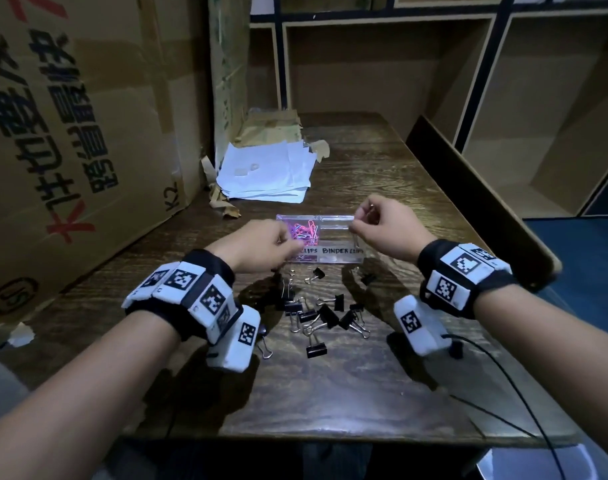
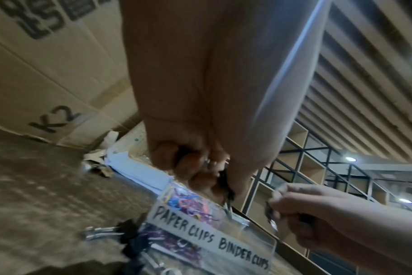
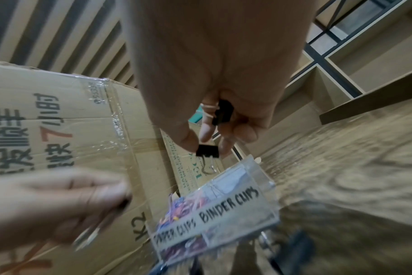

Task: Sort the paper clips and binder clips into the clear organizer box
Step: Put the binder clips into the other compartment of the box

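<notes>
The clear organizer box (image 1: pixel 337 259) stands mid-table, with coloured paper clips (image 1: pixel 307 230) in its left compartment; no clips show in the right one, labelled BINDER CLIPS. My left hand (image 1: pixel 288 249) hovers at the box's left front, fingers curled round black binder clips (image 2: pixel 226 188). Over the right compartment my right hand (image 1: pixel 359 221) pinches one black binder clip (image 3: pixel 207 151) between thumb and finger and keeps another (image 3: pixel 222 111) in the palm. Several loose binder clips (image 1: pixel 316 313) lie in front of the box (image 3: pixel 228 206).
A big printed cardboard box (image 1: pixel 70 133) fills the left side. White papers (image 1: pixel 264 171) are stacked behind the organizer. A dark board (image 1: pixel 468 188) borders the table's right side, with shelving (image 1: pixel 382 64) behind. A black cable (image 1: pixel 503 386) trails at front right.
</notes>
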### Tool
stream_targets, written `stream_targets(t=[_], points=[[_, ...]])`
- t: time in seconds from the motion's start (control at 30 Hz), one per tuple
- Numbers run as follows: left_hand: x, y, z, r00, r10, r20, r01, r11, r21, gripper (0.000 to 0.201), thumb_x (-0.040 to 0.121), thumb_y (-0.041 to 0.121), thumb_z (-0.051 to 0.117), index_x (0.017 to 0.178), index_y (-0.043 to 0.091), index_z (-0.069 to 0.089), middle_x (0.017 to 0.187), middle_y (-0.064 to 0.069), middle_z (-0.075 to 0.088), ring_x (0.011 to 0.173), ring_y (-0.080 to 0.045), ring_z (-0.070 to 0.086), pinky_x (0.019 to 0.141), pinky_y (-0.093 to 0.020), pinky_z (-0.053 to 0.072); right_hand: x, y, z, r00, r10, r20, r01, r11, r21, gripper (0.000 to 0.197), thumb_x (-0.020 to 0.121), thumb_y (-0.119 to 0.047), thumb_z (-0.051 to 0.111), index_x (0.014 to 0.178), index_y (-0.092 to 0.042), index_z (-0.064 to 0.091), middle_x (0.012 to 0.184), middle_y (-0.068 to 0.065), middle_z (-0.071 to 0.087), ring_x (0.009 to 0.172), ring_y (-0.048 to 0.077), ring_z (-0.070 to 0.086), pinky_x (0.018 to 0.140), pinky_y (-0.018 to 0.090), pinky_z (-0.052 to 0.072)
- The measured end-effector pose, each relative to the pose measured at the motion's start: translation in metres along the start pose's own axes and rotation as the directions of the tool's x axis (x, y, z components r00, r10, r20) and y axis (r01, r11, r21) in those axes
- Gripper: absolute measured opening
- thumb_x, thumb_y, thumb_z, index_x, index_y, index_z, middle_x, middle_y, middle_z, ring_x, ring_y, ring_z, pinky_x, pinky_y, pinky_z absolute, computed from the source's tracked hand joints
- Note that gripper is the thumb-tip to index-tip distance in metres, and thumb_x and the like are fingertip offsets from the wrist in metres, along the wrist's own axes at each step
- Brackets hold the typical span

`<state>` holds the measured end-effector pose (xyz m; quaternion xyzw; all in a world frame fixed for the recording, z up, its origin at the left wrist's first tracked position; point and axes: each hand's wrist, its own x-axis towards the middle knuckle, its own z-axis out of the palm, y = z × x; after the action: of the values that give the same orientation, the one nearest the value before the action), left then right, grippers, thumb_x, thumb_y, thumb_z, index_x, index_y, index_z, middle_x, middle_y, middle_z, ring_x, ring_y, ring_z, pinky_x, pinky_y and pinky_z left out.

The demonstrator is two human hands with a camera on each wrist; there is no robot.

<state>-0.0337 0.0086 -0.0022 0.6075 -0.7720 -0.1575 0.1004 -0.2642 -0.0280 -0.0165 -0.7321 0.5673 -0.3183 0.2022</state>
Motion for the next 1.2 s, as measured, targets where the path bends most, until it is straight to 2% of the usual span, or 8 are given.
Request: stream_targets(t=[0.1, 0.43, 0.57, 0.7, 0.8, 0.93, 1.07, 1.2], points=[[0.028, 0.023, -0.002, 0.981, 0.04, -0.192, -0.051, 0.997, -0.056, 0.03, 0.099, 0.042, 0.049, 0.092, 0.014, 0.06, 0.075, 0.006, 0.057, 0.067, -0.006, 0.05, 0.055, -0.025, 0.032, 0.021, -0.003, 0.003, 1.0, 0.019, -0.004, -0.019, 0.998, -0.066, 0.013, 0.084, -0.032, 0.066, 0.081, -0.02, 0.061, 0.066, -0.012, 0.061, 0.061, -0.001, 0.054, 0.05, 0.009, 0.036], [0.071, 0.049, 0.021, 0.974, 0.005, -0.228, -0.053, 0.977, -0.206, 0.025, 0.1, 0.022, 0.04, 0.106, 0.016, 0.064, 0.091, -0.001, 0.061, 0.085, -0.022, 0.06, 0.073, -0.029, 0.042, 0.038, 0.018, 0.003, 0.983, 0.172, 0.07, -0.181, 0.972, 0.149, 0.026, 0.086, -0.03, 0.042, 0.089, -0.015, 0.064, 0.092, 0.004, 0.066, 0.081, 0.021, 0.055, 0.066, 0.031, 0.039], [0.07, 0.061, 0.02, 0.991, -0.076, -0.109, 0.046, 0.965, -0.259, 0.028, 0.098, 0.015, 0.036, 0.121, 0.012, 0.053, 0.101, -0.006, 0.059, 0.092, -0.018, 0.059, 0.054, -0.014, 0.026, 0.042, 0.009, 0.01, 0.973, 0.156, 0.17, -0.164, 0.986, 0.034, 0.027, 0.087, -0.016, 0.047, 0.11, -0.02, 0.061, 0.104, 0.0, 0.062, 0.096, 0.021, 0.057, 0.076, 0.028, 0.04], [0.068, 0.059, 0.02, 0.997, -0.057, -0.051, 0.043, 0.969, -0.245, 0.033, 0.095, 0.016, 0.042, 0.127, 0.014, 0.05, 0.119, -0.008, 0.06, 0.075, -0.012, 0.061, 0.065, -0.024, 0.044, 0.039, 0.004, 0.008, 0.978, 0.105, 0.18, -0.091, 0.992, -0.083, 0.046, 0.083, -0.012, 0.054, 0.129, -0.017, 0.056, 0.111, 0.001, 0.062, 0.097, 0.015, 0.057, 0.077, 0.022, 0.041], [0.06, 0.053, 0.017, 0.992, -0.029, -0.122, 0.007, 0.983, -0.185, 0.033, 0.091, 0.015, 0.047, 0.122, 0.015, 0.058, 0.116, -0.005, 0.061, 0.095, -0.019, 0.061, 0.085, -0.035, 0.052, 0.036, 0.004, 0.006, 0.981, 0.064, 0.183, -0.047, 0.994, -0.093, 0.051, 0.083, -0.019, 0.066, 0.132, -0.019, 0.054, 0.115, 0.0, 0.062, 0.103, 0.015, 0.061, 0.083, 0.022, 0.044], [0.035, 0.04, 0.0, 0.982, 0.03, -0.187, -0.056, 0.989, -0.137, 0.016, 0.087, 0.014, 0.052, 0.094, 0.017, 0.066, 0.093, 0.0, 0.067, 0.085, -0.017, 0.063, 0.067, -0.025, 0.046, 0.024, 0.006, 0.0, 0.983, -0.01, 0.185, 0.028, 0.995, -0.099, 0.034, 0.08, -0.019, 0.073, 0.112, -0.022, 0.063, 0.097, -0.004, 0.062, 0.078, 0.008, 0.058, 0.064, 0.017, 0.043], [0.001, 0.013, -0.017, 0.978, -0.114, 0.173, 0.078, 0.976, 0.201, 0.013, 0.085, 0.028, 0.062, 0.09, 0.018, 0.069, 0.091, -0.001, 0.071, 0.085, -0.02, 0.066, 0.077, -0.031, 0.055, -0.001, 0.006, -0.024, 0.93, -0.027, 0.366, 0.125, 0.961, -0.247, 0.014, 0.077, -0.026, 0.076, 0.084, -0.019, 0.066, 0.072, -0.008, 0.061, 0.068, 0.011, 0.055, 0.06, 0.021, 0.043], [-0.029, -0.004, -0.011, 0.756, -0.392, 0.523, 0.214, 0.904, 0.369, 0.056, 0.075, 0.046, 0.08, 0.116, 0.011, 0.065, 0.096, -0.006, 0.073, 0.071, -0.018, 0.063, 0.055, -0.021, 0.048, -0.032, 0.009, -0.048, 0.66, 0.253, 0.708, 0.088, 0.909, -0.407, 0.05, 0.057, -0.052, 0.087, 0.088, -0.018, 0.066, 0.081, 0.001, 0.072, 0.07, 0.013, 0.062, 0.064, 0.03, 0.053]])
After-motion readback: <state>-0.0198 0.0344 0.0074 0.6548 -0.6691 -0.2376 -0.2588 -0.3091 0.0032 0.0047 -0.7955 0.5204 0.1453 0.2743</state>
